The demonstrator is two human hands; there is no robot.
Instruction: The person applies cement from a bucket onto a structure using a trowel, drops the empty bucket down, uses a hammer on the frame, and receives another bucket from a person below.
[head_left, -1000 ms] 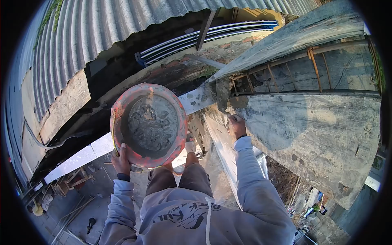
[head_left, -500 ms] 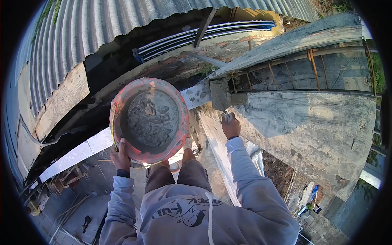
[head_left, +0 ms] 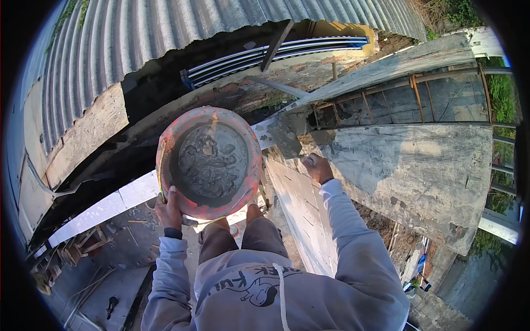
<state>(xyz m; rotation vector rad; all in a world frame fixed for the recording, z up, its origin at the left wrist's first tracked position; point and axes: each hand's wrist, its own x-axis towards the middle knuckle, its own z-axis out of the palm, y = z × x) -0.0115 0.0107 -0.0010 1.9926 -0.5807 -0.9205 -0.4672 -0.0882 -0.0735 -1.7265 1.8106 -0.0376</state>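
Observation:
A round reddish bucket (head_left: 251, 182) holds wet grey mortar (head_left: 212, 160), its surface lumpy. My left hand (head_left: 169, 209) grips the bucket's lower left rim, thumb on top. In my right hand (head_left: 317, 167) is the handle of a trowel (head_left: 287, 135), whose flat blade is coated in mortar. The blade lies at the left end of a formwork trough, between an upper board (head_left: 386, 66) and a wide lower board (head_left: 419, 171). Reddish rebar (head_left: 417, 98) and thinner bars run inside the trough. Wet mortar clings near the blade.
Corrugated roofing (head_left: 165, 27) spans the upper left, above a dark gap. Blue and silver metal lengths (head_left: 276, 52) lie beyond. Far below, scrap wood (head_left: 77, 251) lies at lower left. A pale board (head_left: 301, 204) slopes down beside my legs.
The trowel blade has turned and tilted at the trough's end, and my right hand has moved slightly. The bucket stays in my left hand. The view has shifted a little.

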